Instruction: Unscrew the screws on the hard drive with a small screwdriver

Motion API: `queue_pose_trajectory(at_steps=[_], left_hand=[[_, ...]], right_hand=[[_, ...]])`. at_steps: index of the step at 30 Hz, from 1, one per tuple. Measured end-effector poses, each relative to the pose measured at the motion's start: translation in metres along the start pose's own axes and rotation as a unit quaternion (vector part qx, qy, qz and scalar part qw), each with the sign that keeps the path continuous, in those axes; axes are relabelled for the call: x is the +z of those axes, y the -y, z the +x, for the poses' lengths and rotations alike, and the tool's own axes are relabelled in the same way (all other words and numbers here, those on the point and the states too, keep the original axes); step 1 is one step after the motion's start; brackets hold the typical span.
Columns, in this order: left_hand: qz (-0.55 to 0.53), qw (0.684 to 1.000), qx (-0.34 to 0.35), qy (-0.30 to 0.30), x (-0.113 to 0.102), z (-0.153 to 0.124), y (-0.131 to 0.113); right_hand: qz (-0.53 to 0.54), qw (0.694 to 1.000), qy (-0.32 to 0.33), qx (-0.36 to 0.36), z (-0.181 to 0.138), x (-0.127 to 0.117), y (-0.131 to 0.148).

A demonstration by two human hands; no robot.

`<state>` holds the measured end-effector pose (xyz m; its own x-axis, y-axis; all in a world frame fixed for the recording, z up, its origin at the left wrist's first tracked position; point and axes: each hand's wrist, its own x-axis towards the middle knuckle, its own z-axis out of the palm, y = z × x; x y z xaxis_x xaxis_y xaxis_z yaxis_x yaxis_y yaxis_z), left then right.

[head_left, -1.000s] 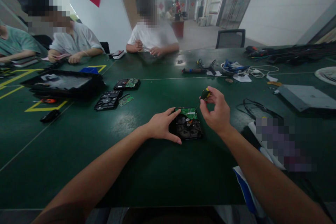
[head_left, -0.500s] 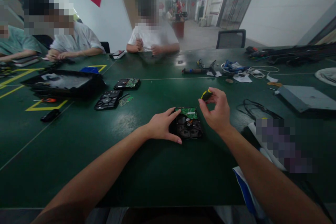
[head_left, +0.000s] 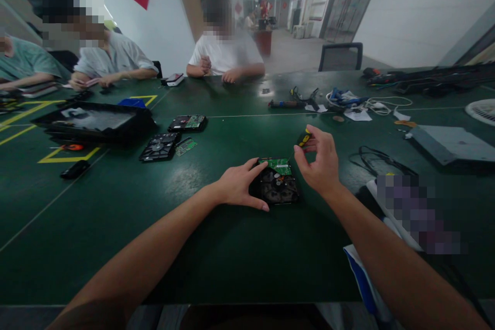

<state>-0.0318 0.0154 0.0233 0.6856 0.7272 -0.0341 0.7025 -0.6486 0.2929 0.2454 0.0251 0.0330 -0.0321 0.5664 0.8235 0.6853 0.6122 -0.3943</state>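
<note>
A black hard drive [head_left: 279,190] lies flat on the green table in front of me, a green circuit board [head_left: 279,166] along its far edge. My left hand [head_left: 242,184] grips the drive from the left, fingertips on the board's left end and thumb by the near edge. Between the thumb and fingers of my right hand [head_left: 320,160] is a screwdriver [head_left: 303,137] with a yellow and black handle. It leans so that its thin shaft points down at the board's right end; whether the tip touches a screw is too small to tell.
Two more drives [head_left: 159,146] [head_left: 187,122] and a loose circuit board [head_left: 186,146] lie to the left, before a black tray [head_left: 95,122]. On the right are a grey metal box [head_left: 454,144], black cables [head_left: 381,159] and a blurred pouch-like item [head_left: 421,216]. Co-workers sit opposite.
The screwdriver handle has turned slightly and stands a little more upright in my right hand. My left hand and the drive stay in place. A co-worker opposite has lowered a hand to the table.
</note>
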Motion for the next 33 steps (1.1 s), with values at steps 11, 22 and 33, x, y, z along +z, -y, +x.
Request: queue_pose_trajectory(at_steps=[11, 22, 33], left_hand=[[0.002, 1.0, 0.001, 0.009, -0.0006, 0.0007, -0.0002], [-0.002, 1.0, 0.005, 0.0, -0.0006, -0.0001, -0.0011], [-0.013, 1.0, -0.008, 0.008, -0.0023, 0.0001, -0.0035]], right_hand=[[-0.007, 1.0, -0.005, 0.006, -0.001, -0.0002, -0.003], [-0.002, 1.0, -0.018, 0.002, -0.0021, 0.0018, -0.0053], [0.013, 1.0, -0.006, 0.01, -0.0031, 0.0029, -0.0022]])
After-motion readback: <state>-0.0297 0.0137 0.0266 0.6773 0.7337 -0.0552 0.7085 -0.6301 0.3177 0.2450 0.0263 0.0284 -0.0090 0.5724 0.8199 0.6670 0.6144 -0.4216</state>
